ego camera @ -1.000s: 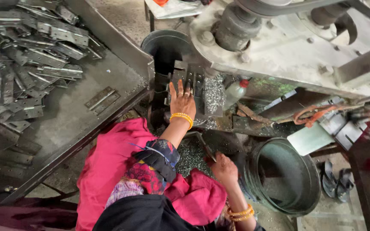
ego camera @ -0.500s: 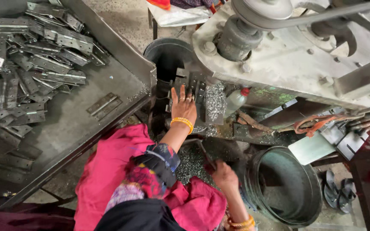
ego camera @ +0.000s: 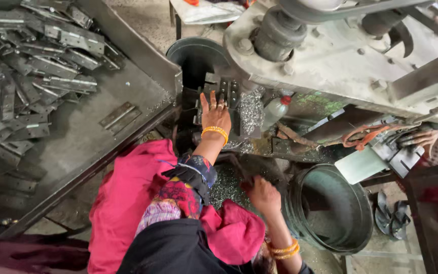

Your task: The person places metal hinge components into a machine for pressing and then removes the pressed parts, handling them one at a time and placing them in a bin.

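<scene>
A grey metal counter (ego camera: 72, 147) full of hinge plates (ego camera: 36, 66) stands beside a heavy press (ego camera: 340, 56). The left hand (ego camera: 215, 114) lies flat and open on the die block (ego camera: 226, 94), probably to seat a piece. The right hand (ego camera: 262, 195) rests low among metal shavings (ego camera: 226, 185); its grip I cannot tell.

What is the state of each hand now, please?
Left hand: open, flat on the press die block.
Right hand: closed, low by the metal shavings; contents cannot be told.

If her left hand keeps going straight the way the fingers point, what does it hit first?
The left hand points up the picture, fingers spread on the dark metal die block of the press. It is probably already against that block; past it lies the open dark drum. Depth is hard to judge here.
</scene>
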